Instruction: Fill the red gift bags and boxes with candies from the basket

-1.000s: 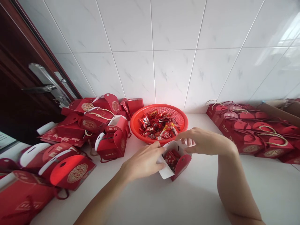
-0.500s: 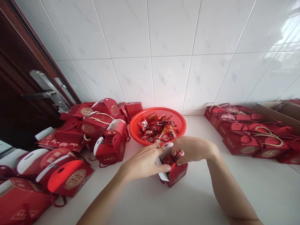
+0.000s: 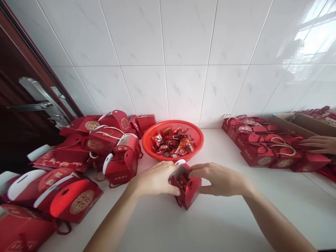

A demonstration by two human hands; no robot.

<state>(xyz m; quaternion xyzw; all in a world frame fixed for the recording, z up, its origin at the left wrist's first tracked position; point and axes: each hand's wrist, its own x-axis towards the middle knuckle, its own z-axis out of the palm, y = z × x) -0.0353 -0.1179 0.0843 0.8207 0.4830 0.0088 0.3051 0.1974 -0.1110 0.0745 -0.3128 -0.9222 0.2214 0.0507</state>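
Note:
Between my hands, a small red paper gift box (image 3: 193, 191) stands with its top open on the white counter. Red printed contents show inside it. My left hand (image 3: 157, 179) grips its left side, thumb at the near edge and fingers behind. On the other side, my right hand (image 3: 219, 179) has its fingertips at the far right edge and its thumb by the rounded right flap. Just behind the box sits a red plastic basket (image 3: 145, 148) of wrapped candies (image 3: 175, 141).
Red gift boxes (image 3: 98, 141) are heaped on the left beside a dark door (image 3: 15, 87). More closed boxes (image 3: 262, 143) stand in rows at the right, before a brown carton (image 3: 309, 127). Another person's hand (image 3: 321, 143) reaches in there. A tiled wall (image 3: 183, 87) rises behind.
My right hand has drawn out of the box opening to its right edge. The left flap has been folded upright. Another person's hand has come into view at the right.

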